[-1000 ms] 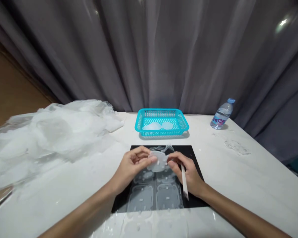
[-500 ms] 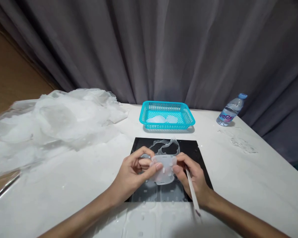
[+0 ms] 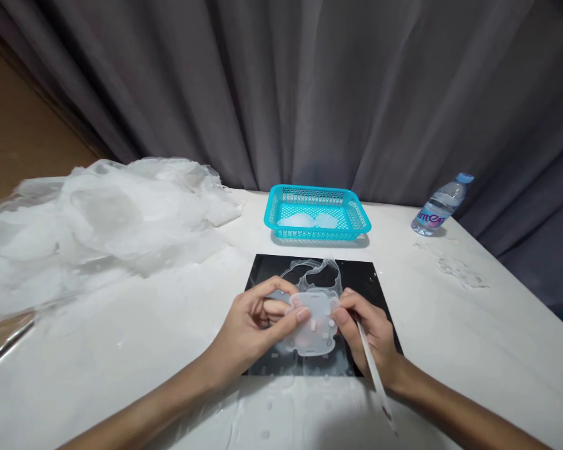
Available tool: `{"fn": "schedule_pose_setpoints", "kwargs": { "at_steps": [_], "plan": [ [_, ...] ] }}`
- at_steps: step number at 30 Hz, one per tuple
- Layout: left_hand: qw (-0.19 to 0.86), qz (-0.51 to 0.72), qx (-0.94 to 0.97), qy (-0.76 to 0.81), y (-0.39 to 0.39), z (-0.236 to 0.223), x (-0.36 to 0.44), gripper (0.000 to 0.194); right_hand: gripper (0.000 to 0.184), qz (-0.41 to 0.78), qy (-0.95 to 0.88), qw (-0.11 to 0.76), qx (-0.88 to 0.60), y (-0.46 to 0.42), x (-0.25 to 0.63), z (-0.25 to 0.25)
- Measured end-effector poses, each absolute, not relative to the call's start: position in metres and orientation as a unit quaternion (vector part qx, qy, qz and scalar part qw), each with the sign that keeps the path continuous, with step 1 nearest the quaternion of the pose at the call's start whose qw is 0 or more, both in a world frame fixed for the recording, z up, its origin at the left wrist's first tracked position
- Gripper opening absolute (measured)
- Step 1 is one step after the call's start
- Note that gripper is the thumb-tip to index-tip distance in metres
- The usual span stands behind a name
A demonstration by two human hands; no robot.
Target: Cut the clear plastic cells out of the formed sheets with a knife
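A small translucent, milky piece of rubbery-looking sheet (image 3: 315, 340) with rounded lobes, small slots and raised nubs is held up over the black mat (image 3: 363, 278). My left hand (image 3: 258, 325) pinches its left side, thumb on the front face. At its right edge, my right hand (image 3: 370, 334) grips with thumb and forefinger. A slim white stick-like tool (image 3: 374, 369) with a dark tip is tucked in the same hand and points down toward me. Behind the piece, clear leftover film with cut-out openings (image 3: 309, 269) lies on the mat.
A turquoise basket (image 3: 273, 230) holding a few translucent pieces (image 3: 298, 220) stands behind the mat. To the left is a big heap of translucent sheets (image 3: 122, 212). A water bottle (image 3: 438, 209) and clear scraps (image 3: 460, 272) are at right. Clear moulded sheet (image 3: 267, 406) lies in front.
The right thumb and forefinger now sit closer on the piece's right edge, and the piece faces me more fully. The white tool has swung slightly right at its lower end.
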State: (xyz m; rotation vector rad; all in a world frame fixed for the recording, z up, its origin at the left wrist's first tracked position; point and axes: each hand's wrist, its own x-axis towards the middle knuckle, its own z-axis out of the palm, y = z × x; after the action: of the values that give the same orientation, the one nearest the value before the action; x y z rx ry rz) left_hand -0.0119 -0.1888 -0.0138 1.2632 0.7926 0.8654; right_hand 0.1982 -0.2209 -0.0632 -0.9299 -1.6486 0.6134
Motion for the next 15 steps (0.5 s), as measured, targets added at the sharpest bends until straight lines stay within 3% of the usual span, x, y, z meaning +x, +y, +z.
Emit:
{"fn": "schedule_pose_setpoints", "kwargs": {
  "at_steps": [9, 15],
  "plan": [
    [0.636, 0.374, 0.559, 0.378, -0.183, -0.016, -0.013, 0.031, 0.045, 0.361, -0.646, 0.537, -0.405, -0.221, 0.199, -0.047],
    [0.643, 0.383, 0.543, 0.381, -0.178, -0.018, -0.012, 0.031, 0.042, 0.392, -0.62, 0.537, -0.417, -0.221, 0.201, -0.046]
  ]
}}
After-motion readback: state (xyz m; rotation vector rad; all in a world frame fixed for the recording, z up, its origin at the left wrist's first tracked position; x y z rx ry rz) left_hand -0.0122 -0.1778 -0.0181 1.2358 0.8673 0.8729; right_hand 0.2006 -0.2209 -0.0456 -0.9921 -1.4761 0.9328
